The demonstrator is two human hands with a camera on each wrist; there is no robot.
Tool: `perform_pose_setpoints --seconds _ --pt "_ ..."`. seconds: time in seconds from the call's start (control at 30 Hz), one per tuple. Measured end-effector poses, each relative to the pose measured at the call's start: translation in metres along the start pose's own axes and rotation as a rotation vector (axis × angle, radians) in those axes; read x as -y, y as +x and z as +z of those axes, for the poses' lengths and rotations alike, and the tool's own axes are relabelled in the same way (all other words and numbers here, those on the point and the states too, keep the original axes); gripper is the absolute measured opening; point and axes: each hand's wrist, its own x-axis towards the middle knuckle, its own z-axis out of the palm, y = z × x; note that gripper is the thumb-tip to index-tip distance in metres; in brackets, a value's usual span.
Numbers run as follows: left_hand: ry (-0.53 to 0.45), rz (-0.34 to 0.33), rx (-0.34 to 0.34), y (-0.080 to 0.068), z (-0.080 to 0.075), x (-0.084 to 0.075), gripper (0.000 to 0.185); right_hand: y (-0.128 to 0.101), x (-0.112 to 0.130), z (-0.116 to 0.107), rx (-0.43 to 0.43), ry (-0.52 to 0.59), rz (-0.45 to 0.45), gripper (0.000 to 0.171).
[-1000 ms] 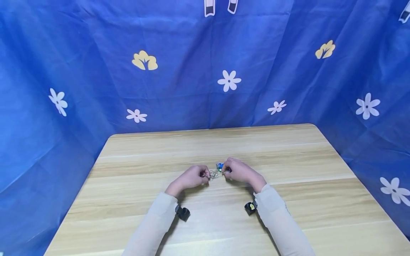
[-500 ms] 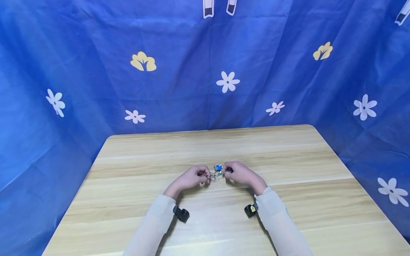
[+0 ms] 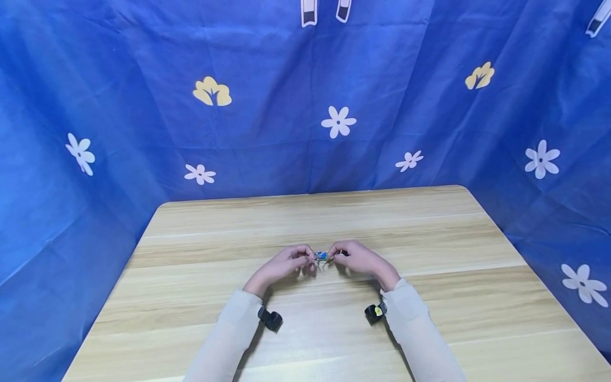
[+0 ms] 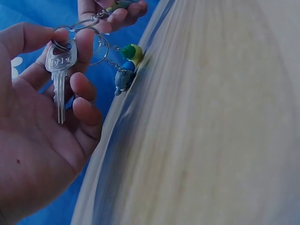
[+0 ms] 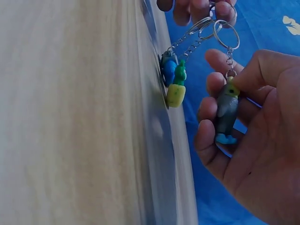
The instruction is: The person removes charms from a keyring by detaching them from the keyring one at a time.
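In the left wrist view a silver key hangs from linked metal rings, one of which my left hand pinches between thumb and index finger. The right wrist view shows my right hand gripping a grey figurine charm with a yellow head and light-blue feet. A short chain runs up from that charm to a split ring. Between the hands dangle two more charms on chains: a green-and-yellow one and a blue-grey one. Both hands are close together over the table.
A light wood-grain table lies beneath the hands. Blue cloth with flower prints hangs behind it and along both sides. Black wrist-camera mounts sit at the left cuff and the right cuff.
The hands have drawn slightly closer together. The blue charm has shifted a little left and toward the person, and now sits between the fingertips, covering most of the rings in the head view.
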Motion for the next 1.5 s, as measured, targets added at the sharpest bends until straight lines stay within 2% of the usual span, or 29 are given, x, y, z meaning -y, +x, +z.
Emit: perform_pose_setpoints --seconds 0.33,0.67,1.0,1.2,1.5 --pt "-0.004 0.012 -0.036 -0.0005 -0.001 -0.0044 0.016 0.0019 0.0003 0.0012 -0.002 0.032 -0.031 0.029" --pt "-0.029 0.031 -0.055 -0.0008 -0.002 -0.0009 0.016 0.0042 0.0003 0.004 0.047 0.08 -0.016 0.023" --pt "-0.033 0.023 -0.091 -0.0047 -0.0006 -0.0022 0.017 0.0049 -0.0006 0.008 0.002 0.095 -0.057 0.02" --pt "-0.026 0.048 -0.105 -0.0044 -0.0006 -0.0008 0.018 0.0027 0.0019 0.009 -0.015 0.105 -0.075 0.021" --pt "-0.004 0.052 -0.175 -0.0012 -0.0018 -0.0013 0.016 0.0031 0.005 0.0067 -0.03 0.107 -0.105 0.022"
